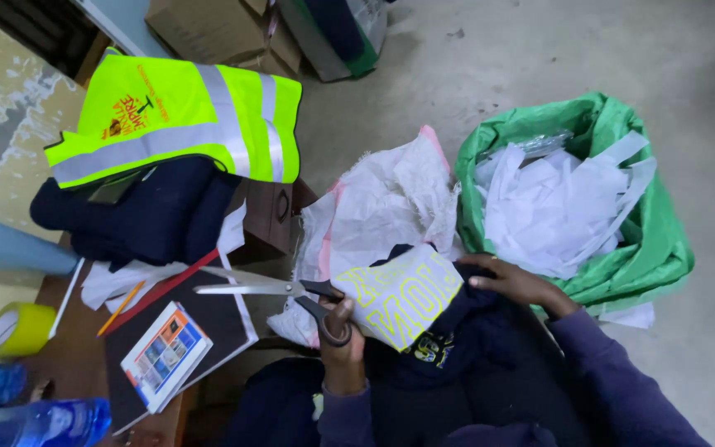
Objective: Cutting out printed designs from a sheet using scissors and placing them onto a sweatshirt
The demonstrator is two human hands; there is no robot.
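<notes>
My left hand (343, 348) grips the dark handles of a pair of scissors (268, 289). Their blades are parted and point left over the desk edge. My right hand (516, 283) rests on a dark navy garment (465, 348) lying in my lap. A white sheet with yellow-green lettering (399, 295) lies on the garment between the two hands, right beside the scissor handles.
A hi-vis yellow vest (184, 116) lies over dark clothes (142, 215) on the desk at left. Also there are a booklet (165, 354), red ruler (159, 290), pencil (122, 296), tape roll (18, 327) and water bottles (35, 418). A white sack (382, 207) and a green bag of white scraps (655, 240) stand on the floor; cardboard boxes (217, 29) behind.
</notes>
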